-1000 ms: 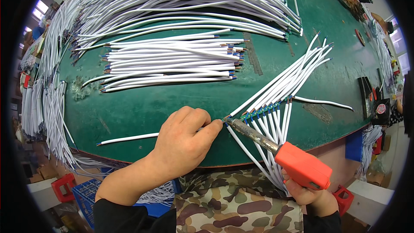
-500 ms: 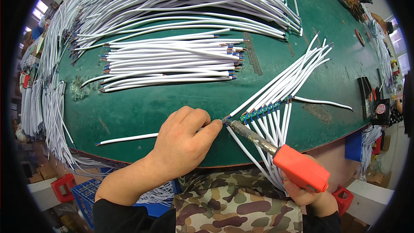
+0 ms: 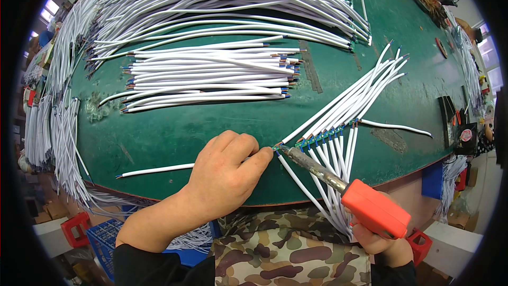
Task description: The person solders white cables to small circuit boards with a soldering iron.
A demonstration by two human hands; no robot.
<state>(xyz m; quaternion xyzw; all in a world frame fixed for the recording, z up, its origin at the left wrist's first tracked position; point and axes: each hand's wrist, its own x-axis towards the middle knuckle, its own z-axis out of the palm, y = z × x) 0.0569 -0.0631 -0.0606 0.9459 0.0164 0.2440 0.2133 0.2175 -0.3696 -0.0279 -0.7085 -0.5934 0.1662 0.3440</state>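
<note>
My left hand [image 3: 225, 172] is closed on a white cable [image 3: 159, 170], which sticks out to the left of it; thumb and forefinger pinch at a small green circuit board piece [image 3: 276, 149]. My right hand [image 3: 373, 239] grips a red soldering gun [image 3: 375, 209], whose metal barrel points up and left to that board. Its tip sits right beside my left fingertips; whether it touches the solder joint is too small to tell. Next to it lies a row of green circuit boards [image 3: 324, 137] with white cables [image 3: 349, 95] fanning from both sides, their ends brown and blue.
A bundle of cut white cables [image 3: 206, 77] lies mid-table, with a large heap of cables [image 3: 227, 0] behind. More cables [image 3: 63, 143] hang over the left edge. A black stand [image 3: 465, 135] is at the right. Blue crate [image 3: 103, 243] below. Camouflage apron [image 3: 291, 254] meets the green table [image 3: 159, 143].
The soldering gun and my right hand have shifted slightly to the right, its tip moving a little off my left fingertips. My left hand stays in place.
</note>
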